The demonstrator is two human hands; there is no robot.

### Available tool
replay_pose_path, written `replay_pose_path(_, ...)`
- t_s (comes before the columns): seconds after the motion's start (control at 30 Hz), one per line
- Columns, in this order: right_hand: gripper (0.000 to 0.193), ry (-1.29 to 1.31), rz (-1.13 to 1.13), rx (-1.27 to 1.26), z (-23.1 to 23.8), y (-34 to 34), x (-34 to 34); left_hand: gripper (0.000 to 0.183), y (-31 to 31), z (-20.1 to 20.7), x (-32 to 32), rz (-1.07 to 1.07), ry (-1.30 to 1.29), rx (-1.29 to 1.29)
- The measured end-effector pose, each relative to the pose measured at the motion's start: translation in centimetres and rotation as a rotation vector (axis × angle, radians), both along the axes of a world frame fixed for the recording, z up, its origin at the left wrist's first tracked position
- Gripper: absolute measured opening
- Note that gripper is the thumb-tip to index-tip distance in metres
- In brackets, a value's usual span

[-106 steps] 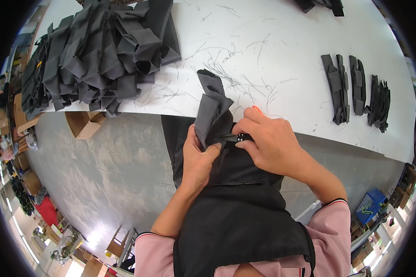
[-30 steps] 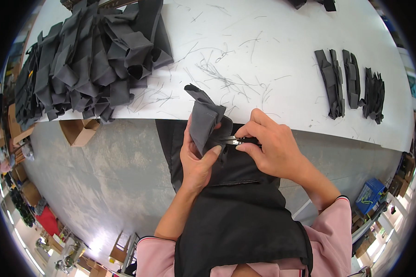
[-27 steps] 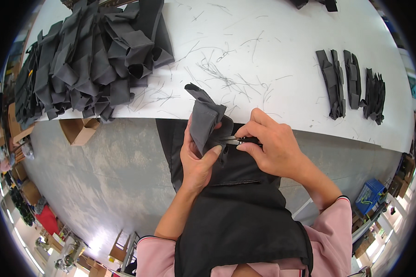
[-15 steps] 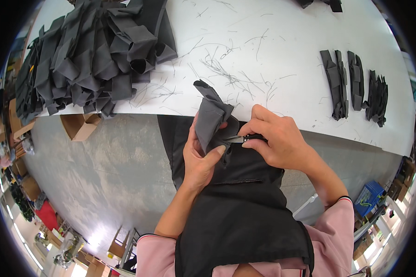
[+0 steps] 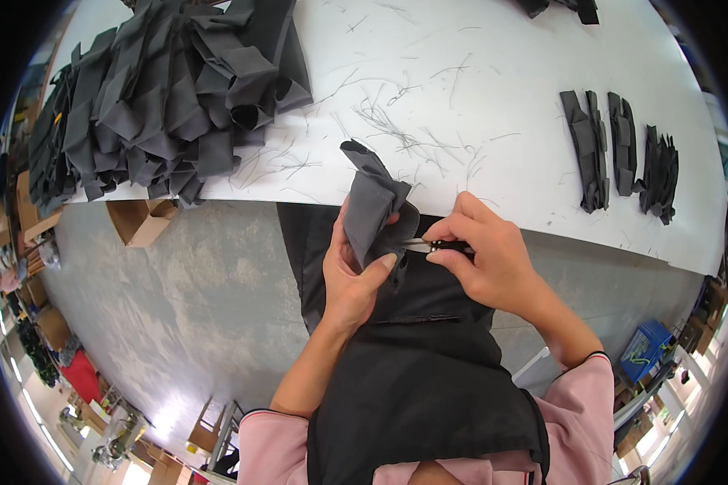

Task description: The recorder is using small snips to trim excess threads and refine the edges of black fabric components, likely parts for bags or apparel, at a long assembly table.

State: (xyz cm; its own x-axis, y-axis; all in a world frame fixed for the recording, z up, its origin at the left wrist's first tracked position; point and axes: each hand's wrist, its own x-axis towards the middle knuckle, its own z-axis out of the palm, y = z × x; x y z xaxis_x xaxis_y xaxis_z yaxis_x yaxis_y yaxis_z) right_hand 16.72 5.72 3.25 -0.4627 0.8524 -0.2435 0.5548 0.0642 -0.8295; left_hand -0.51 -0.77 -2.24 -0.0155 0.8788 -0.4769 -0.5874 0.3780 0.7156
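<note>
My left hand (image 5: 354, 279) is closed round a folded dark grey fabric piece (image 5: 370, 212), held over my lap just off the table's near edge. Its thumb presses on the lower part of the cloth. In my right hand (image 5: 484, 257) is a pair of small thread snips (image 5: 445, 246) with a black handle, pinched between thumb and fingers. The metal blades point left and touch the fabric's right side near my left thumb. Whether a thread lies between the blades is too small to tell.
On the white table (image 5: 510, 73), a large heap of dark grey fabric pieces (image 5: 154, 97) lies at the far left. Loose thread ends (image 5: 396, 125) are scattered in the middle. Several dark fabric strips (image 5: 586, 149) lie to the right. A cardboard box (image 5: 141, 222) shows below the table edge.
My right hand has shifted slightly right and down with the snips, and their blades look a little drawn back from the cloth. My left hand and the fabric have barely moved.
</note>
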Motion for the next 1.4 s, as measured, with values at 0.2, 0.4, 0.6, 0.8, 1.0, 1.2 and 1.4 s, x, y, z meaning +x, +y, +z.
replay_pose_path(0.2, 0.019, -0.129, 0.147, 0.084, 0.3, 0.6, -0.2, 0.084, -0.1, 0.0, 0.1, -0.014, 0.022, 0.004)
replay_pose_path(0.4, 0.019, 0.173, -0.068, -0.15, -1.2, 0.0, 0.6, 0.084, 0.1, 0.1, 0.1, -0.017, 0.033, 0.037)
replay_pose_path(0.6, 0.015, -0.07, 0.105, 0.028, 0.3, 0.9, 0.1, 0.084, -0.1, 0.1, 0.1, -0.026, 0.044, 0.048)
replay_pose_path(0.8, 0.019, -0.046, 0.18, -0.004, -0.3, 1.5, 0.2, 0.084, -0.2, -0.1, 0.0, -0.046, 0.032, 0.04)
replay_pose_path(1.0, 0.017, 0.246, -0.056, -0.245, -2.0, 0.1, 0.5, 0.084, 0.1, -0.1, 0.0, -0.033, 0.017, 0.03)
replay_pose_path(1.2, 0.014, 0.037, -0.009, -0.125, -0.3, 0.4, 0.4, 0.084, 0.1, -0.1, 0.0, -0.038, 0.011, 0.034)
replay_pose_path(1.4, 0.015, 0.067, 0.093, -0.1, -1.0, 1.2, 0.7, 0.084, 0.2, 0.0, 0.1, -0.038, 0.012, 0.032)
